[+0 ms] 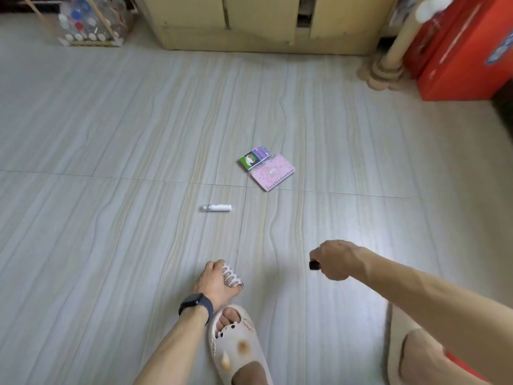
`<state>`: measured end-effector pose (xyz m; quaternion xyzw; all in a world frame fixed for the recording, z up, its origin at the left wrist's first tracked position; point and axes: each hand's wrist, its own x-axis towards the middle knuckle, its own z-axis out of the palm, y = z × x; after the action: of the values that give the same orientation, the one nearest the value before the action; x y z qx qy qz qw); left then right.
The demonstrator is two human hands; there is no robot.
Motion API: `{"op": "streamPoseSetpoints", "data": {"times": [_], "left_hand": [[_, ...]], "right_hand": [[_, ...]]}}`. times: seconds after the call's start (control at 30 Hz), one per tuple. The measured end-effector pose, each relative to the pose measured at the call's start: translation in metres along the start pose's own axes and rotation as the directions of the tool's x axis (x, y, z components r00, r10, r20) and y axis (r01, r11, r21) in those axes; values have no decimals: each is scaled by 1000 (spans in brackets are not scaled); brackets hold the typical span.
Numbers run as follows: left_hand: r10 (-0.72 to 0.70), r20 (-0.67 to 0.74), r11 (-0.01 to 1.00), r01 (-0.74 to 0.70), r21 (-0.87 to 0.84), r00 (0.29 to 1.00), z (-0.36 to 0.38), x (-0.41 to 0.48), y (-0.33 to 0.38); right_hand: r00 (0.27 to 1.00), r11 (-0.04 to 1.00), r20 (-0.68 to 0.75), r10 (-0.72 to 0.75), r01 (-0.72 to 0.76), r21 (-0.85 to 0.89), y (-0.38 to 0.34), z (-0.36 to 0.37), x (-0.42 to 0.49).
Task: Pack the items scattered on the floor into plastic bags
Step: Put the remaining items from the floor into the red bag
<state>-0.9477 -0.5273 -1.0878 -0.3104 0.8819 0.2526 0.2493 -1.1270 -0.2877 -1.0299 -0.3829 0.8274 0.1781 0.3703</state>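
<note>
**Q:** What does each hand hold?

**A:** Lower centre: the left hand [215, 282] has its fingers curled round a pale, ribbed clip [229, 277], low over the floor [111, 134] and just above the slipper [236, 340]. What the clip really is cannot be told for sure. Lower right: the right hand [333, 259] is closed round a small dark item [314, 265], of which only one end shows past the fingers.

**Q:** Where are the other things to pack?

**A:** Three lie loose on the floor. A white tube [216, 208] lies on its side at centre. Up and to the right of it, a small box [254, 158] and a pink notebook [273, 175] lie touching each other. No plastic bag is in view.

**Q:** What could go wrong from here?

**A:** Three risks, all judged from the layout:
- **A drop:** both hands are full and no bag shows. Reaching for a third thing would mean loosening a grip, and the clip or the dark item might fall.
- **Rolling:** the tube looks round, so a glancing touch could send it off across the smooth tiles.
- **Sliding:** the notebook lies flat, so fingers already full may push it along rather than get under its edge. That would shove the box too.
</note>
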Motion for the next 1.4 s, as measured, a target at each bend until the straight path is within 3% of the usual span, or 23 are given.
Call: {"op": "streamPoseSetpoints", "data": {"times": [0.17,0.27,0.33,0.4,0.5,0.6,0.77,0.97,1.07,1.17,1.27,1.33,1.4], "left_hand": [[235,-51,969,-230,87,971,-58,-21,103],[423,-84,898,-404,176,902,-88,-51,178],[552,-75,807,-510,297,830,-102,-77,219],[661,-38,692,-589,417,749,-107,-106,251],[741,31,592,-674,442,670,-97,-136,286],[791,88,517,-739,431,605,-73,-150,317],[830,162,422,-790,445,534,-23,-168,373],[872,225,375,-889,262,435,39,-185,420],[857,269,399,-896,194,439,70,-187,425],[840,324,383,-898,216,436,90,-188,430],[842,384,252,-906,339,378,101,-193,439],[846,416,178,-913,367,333,110,-193,444],[834,466,144,-932,333,295,125,-190,448]], "right_hand": [[952,966,-248,176,-118,231,84,-36,-113],[859,830,-396,325,-59,555,110,-22,-185],[778,584,-432,456,105,805,117,7,-231],[680,253,-377,629,280,926,119,52,-269],[538,-190,-63,840,401,896,120,141,-305],[426,-509,337,839,397,764,117,247,-317],[270,-644,587,763,400,652,114,357,-332],[172,-637,629,759,398,660,144,371,-326],[200,-612,578,791,276,741,155,365,-317],[356,-623,551,754,123,773,159,365,-308],[432,-654,514,741,288,700,150,343,-309],[584,-698,413,699,433,570,143,318,-310],[706,-734,294,644,464,496,134,296,-313]]}}
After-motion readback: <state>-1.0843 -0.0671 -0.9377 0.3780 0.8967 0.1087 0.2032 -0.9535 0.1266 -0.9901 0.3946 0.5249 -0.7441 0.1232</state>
